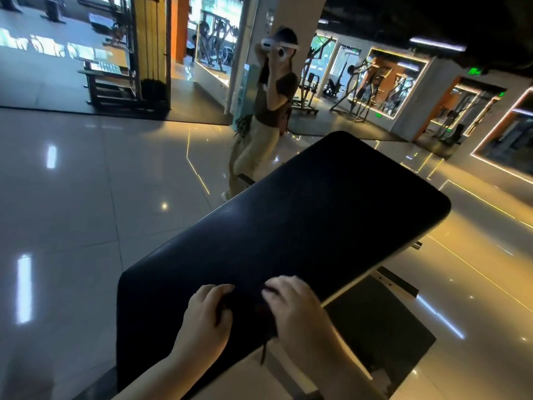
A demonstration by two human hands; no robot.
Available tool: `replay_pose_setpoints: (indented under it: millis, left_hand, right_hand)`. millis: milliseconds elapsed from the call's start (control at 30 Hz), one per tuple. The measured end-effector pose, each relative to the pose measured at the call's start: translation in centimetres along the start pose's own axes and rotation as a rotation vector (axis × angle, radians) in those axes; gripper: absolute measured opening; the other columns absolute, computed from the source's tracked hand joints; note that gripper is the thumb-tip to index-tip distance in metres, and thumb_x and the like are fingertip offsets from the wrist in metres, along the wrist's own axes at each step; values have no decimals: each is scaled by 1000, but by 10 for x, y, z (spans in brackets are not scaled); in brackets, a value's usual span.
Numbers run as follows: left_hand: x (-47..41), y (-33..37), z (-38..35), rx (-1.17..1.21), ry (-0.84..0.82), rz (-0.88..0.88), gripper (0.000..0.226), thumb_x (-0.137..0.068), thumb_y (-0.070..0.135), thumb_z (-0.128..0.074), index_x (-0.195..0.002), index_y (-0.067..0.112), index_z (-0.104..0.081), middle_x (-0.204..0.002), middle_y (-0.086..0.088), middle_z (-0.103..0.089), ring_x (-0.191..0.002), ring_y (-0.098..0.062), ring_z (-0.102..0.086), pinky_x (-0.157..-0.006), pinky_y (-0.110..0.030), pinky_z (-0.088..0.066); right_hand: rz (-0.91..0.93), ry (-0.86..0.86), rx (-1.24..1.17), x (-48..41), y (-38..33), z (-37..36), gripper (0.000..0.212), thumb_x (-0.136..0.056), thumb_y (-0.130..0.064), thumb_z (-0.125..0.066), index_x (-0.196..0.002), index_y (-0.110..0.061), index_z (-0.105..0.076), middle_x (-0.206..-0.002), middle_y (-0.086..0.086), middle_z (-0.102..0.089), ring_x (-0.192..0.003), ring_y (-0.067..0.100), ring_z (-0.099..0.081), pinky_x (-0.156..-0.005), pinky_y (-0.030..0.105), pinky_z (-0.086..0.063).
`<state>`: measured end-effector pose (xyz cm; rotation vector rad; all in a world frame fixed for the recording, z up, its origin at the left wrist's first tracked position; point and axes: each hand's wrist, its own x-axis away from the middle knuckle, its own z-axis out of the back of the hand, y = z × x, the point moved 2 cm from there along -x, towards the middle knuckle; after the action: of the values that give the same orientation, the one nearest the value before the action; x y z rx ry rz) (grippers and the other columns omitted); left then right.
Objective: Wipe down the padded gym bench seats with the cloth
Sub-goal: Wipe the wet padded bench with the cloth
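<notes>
At 6 o'clock, the left hand (206, 316) and right hand (294, 307) lie side by side on the near end of a long black padded bench seat with rounded corners (302, 212). Between and under them is a dark, crumpled cloth (251, 313), hard to tell from the pad, with one strip hanging over the near edge. The left fingers are curled down, gripping a bunch of the cloth. The right fingers are bent with their tips pinching its far edge.

The pad runs from 6 toward 1 o'clock, and its surface beyond the hands is bare. Just past its right edge, at 4 o'clock, a lower square dark pad (375, 327) sits beside a pale metal frame bar (349, 287). Glossy grey floor tiles (86, 183) spread open from 7 to 10 o'clock.

At 12 o'clock, beyond the pad's far end, a person in a dark top and pale trousers (268, 111) stands by a white pillar (291, 13). Gym machines (360, 90) line the back at 1 to 2 o'clock.
</notes>
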<state>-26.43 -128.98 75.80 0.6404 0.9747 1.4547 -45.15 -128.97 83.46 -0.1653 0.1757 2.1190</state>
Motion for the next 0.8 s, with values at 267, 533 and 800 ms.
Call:
replay_pose_setpoints:
  millis: [267, 533, 800]
  left_hand:
    - [-5, 35, -29, -135, 87, -125, 42, -102, 34, -43, -142, 24, -51, -142, 11, -42, -134, -6, -29, -116, -27, -22]
    - [6, 42, -40, -139, 93, -122, 51, -102, 34, -36, -151, 21, -39, -152, 9, -31, -141, -3, -18, -120, -26, -17]
    - [9, 53, -53, -102, 156, -35, 49, -103, 25, -43, -151, 17, -38, -154, 4, -30, -143, -8, -19, -121, -30, -18]
  right_hand:
    - [-177, 108, 81, -33, -1, 3, 58, -82, -8, -61, -140, -13, -56, -147, 8, -54, -140, 28, -46, -111, 41, -35]
    - [-170, 64, 61, 0, 56, 36, 71, -87, -24, -72, -151, -19, -43, -155, 1, -37, -146, 23, -33, -115, 40, -40]
    - [-209, 233, 75, -25, 50, 38, 49, -91, -5, -43, -137, -5, -59, -144, 11, -54, -136, 32, -49, -107, 44, -47]
